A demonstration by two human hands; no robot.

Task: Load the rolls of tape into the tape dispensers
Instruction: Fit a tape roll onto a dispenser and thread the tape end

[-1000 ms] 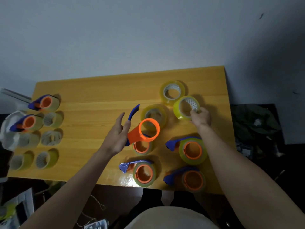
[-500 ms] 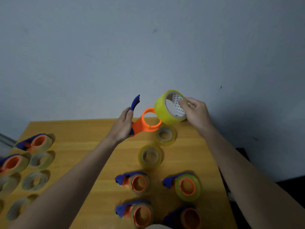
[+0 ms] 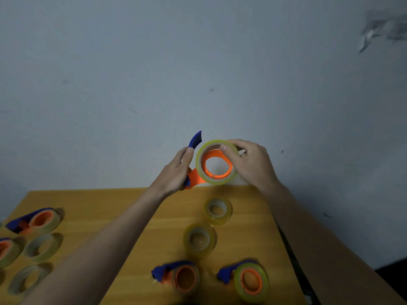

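In the middle of the frame the roll of tape now sits around the orange ring of the dispenser. Half a second ago the two were side by side in the air with the roll not yet on, and a second ago the right hand was only picking the roll up from the table. Both are held up in front of the wall, above the far edge of the table.

The left hand grips the dispenser by its blue and orange handle, fingers curled round it. The right hand holds the roll by its rim, thumb on the near face and fingers wrapped over the top.

The roll looks slightly off-centre on the ring, so it is probably not fully pushed home yet. This dispenser is nearly loaded.

Two loose rolls lie on the table right of centre. Below them, near the bottom edge, stand two loaded dispensers. More rolls and dispensers sit at the lower left.
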